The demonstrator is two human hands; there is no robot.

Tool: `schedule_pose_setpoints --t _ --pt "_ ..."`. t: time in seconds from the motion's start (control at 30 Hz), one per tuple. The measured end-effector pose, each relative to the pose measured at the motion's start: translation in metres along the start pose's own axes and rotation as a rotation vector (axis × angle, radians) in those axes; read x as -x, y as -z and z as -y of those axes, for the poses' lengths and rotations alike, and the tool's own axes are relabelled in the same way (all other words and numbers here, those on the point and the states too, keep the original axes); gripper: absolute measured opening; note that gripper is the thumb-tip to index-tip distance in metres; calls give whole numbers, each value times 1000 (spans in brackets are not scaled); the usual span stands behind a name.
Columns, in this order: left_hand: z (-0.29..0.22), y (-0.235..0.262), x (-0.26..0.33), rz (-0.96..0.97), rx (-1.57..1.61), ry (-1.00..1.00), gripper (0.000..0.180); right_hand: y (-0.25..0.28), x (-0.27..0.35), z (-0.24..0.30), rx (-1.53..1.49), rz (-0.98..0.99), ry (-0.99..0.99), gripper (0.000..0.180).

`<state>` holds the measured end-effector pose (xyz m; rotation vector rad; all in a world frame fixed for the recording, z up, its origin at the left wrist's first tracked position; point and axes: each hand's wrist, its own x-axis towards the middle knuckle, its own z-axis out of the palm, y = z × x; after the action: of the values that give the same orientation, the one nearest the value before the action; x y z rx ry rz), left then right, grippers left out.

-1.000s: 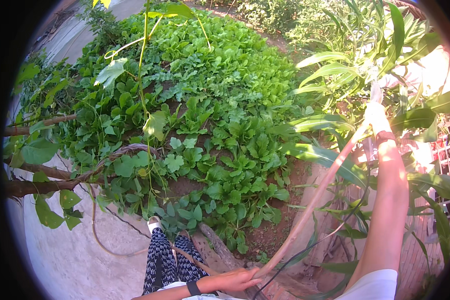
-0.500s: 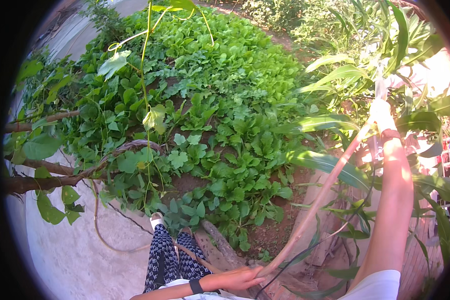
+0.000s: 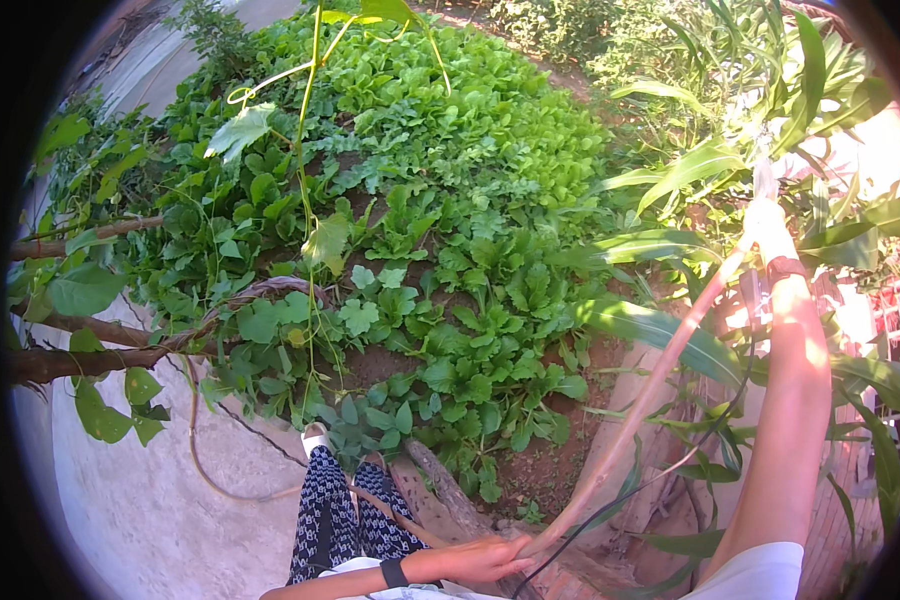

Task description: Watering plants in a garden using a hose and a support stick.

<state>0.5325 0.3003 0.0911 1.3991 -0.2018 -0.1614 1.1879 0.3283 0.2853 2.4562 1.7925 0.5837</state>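
My left hand (image 3: 485,557) is low at the bottom of the view, closed around the lower end of a long pale reddish plant stalk (image 3: 650,395). The stalk slants up to the right, where my raised right hand (image 3: 767,222) grips it near its top among long green blades. My right arm reaches up along the right side. A dark band sits on my left wrist. A thin dark cord (image 3: 640,485) hangs beside the stalk.
A dense bed of leafy green plants (image 3: 440,200) fills the middle. Bare branches (image 3: 90,350) and a climbing vine (image 3: 310,200) cross the left. Pale concrete ground (image 3: 140,500) lies at lower left, my patterned trouser legs (image 3: 340,510) below, a wire fence (image 3: 895,330) at right.
The view has shifted slightly; both hands keep their hold on the stalk, which stays at about the same slant.
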Motion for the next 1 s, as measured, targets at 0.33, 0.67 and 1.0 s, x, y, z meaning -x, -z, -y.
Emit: schedule_pose_setpoints --t 0.33,0.67,1.0 --pt "-2 0 0 -2 29 -9 31 14 2 -4 163 51 -66 15" --pt "-4 1 -1 54 29 7 33 25 -2 11 429 140 -86 13" --pt "-15 5 -1 -8 55 -21 32 34 -11 9 477 165 -113 13"
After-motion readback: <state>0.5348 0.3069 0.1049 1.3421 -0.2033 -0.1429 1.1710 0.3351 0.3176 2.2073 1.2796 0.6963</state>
